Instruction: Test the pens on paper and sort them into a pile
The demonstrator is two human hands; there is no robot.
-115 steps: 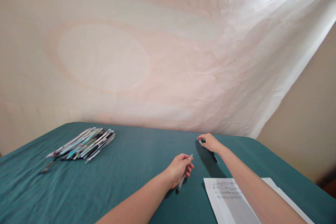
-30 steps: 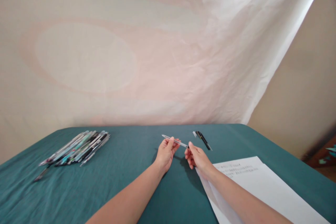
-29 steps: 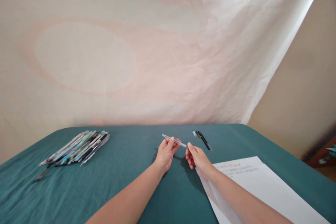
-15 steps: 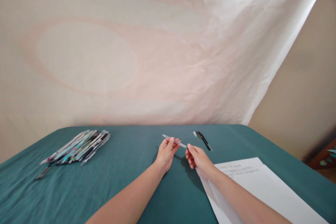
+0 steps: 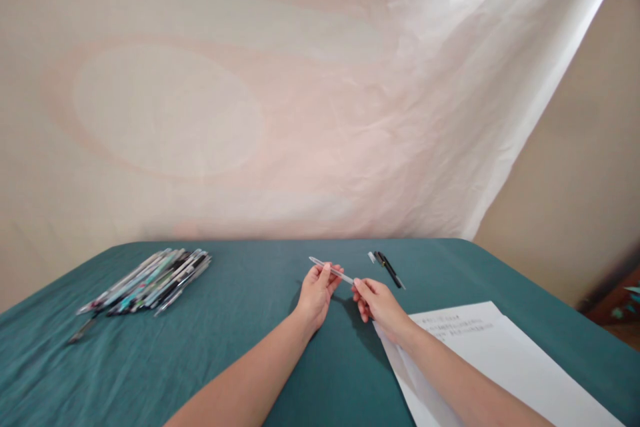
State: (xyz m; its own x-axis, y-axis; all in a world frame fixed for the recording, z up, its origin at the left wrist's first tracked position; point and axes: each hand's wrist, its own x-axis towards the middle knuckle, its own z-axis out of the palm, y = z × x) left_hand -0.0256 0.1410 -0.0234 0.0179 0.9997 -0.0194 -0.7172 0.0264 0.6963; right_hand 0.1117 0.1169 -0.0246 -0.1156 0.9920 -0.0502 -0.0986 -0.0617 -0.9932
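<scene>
A slim clear pen [image 5: 345, 276] is held above the table between my two hands. My left hand [image 5: 317, 290] pinches it near the middle, thumb on top, with its pale tip pointing up to the left. The fingers of my right hand [image 5: 374, 300] are closed around the pen's other end, which they hide. Past my right hand, a black pen [image 5: 390, 269] and a small clear cap [image 5: 371, 257] lie on the cloth.
A heap of many pens [image 5: 150, 282] lies on the left of the green tablecloth [image 5: 240, 333]. Sheets of white paper [image 5: 505, 367] with handwriting lie under my right forearm. A pale hanging sheet [image 5: 300, 113] closes off the back.
My right hand has shifted slightly left and down along the pen. My left hand keeps its place; nothing else has visibly moved.
</scene>
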